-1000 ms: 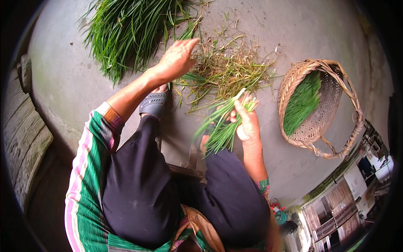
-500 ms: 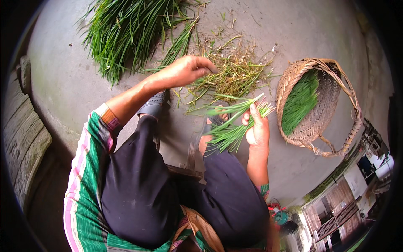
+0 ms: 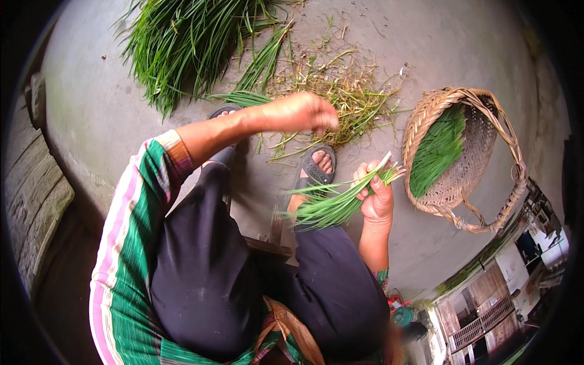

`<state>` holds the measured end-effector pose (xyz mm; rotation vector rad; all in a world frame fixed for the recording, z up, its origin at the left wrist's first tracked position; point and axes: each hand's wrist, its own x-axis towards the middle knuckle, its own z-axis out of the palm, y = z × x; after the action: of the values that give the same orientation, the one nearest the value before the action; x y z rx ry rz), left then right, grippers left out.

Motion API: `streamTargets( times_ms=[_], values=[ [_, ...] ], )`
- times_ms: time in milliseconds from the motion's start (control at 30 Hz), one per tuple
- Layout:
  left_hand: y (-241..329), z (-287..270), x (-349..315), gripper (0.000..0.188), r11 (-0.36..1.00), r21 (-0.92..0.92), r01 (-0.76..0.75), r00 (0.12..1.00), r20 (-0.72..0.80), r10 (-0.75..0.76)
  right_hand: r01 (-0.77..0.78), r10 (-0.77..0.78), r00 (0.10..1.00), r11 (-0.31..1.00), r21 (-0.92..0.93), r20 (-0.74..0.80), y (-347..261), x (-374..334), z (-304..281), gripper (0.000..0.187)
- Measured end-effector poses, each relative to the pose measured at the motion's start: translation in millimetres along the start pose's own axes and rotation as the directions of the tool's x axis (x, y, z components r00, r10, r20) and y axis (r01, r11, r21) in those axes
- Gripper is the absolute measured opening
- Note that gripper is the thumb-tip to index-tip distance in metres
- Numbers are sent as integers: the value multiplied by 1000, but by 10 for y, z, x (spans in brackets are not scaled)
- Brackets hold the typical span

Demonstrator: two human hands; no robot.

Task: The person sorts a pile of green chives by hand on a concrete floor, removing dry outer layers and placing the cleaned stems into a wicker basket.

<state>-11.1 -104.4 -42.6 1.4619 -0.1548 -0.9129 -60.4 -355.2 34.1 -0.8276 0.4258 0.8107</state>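
Note:
My right hand (image 3: pixel 376 198) is closed round a bunch of garlic chives (image 3: pixel 331 207). Their pale cut ends stick out past my fingers toward the basket, and the green leaves fan left over my knee. My left hand (image 3: pixel 307 114) hangs over the near side of a heap of yellowed trimmings (image 3: pixel 353 100), smeared by motion, so its fingers do not show plainly. A large pile of long green chives (image 3: pixel 182 48) lies on the floor at the upper left, with a smaller strand bundle (image 3: pixel 264 64) beside it.
To the right a woven basket (image 3: pixel 494 143) with a looped handle lies tipped toward me, green chives (image 3: pixel 438 149) inside. My sandalled foot (image 3: pixel 319 167) stands just below the trimmings. Stone slabs (image 3: pixel 36 201) edge the left side of the concrete floor (image 3: pixel 91 121).
My left hand has moved right and slightly down from the trimmings' left edge. The loose chives fanned above my right hand now lie together with the bunch.

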Motion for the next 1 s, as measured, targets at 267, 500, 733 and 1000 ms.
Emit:
streamTargets(
  times_ms=[267, 500, 733, 1000],
  values=[
    [134, -297, -89, 21, 963, 269, -28, 959, -266, 102, -42, 27, 980, 997, -72, -199, 39, 11, 14, 23],
    [-10, 203, -103, 36, 957, -285, -47, 986, 140, 90, -24, -32, 935, 988, -154, -352, 98, 187, 51, 15],
    [-193, 468, -94, 34, 855, -509, 97, 962, 268, 50, 11, -60, 920, 992, -126, -387, 180, 273, 114, 14],
    [-154, 201, -236, 32, 151, -922, 358, 930, 337, -147, 72, -101, 889, 994, -80, -446, 30, 275, -68, 27]
  ],
)
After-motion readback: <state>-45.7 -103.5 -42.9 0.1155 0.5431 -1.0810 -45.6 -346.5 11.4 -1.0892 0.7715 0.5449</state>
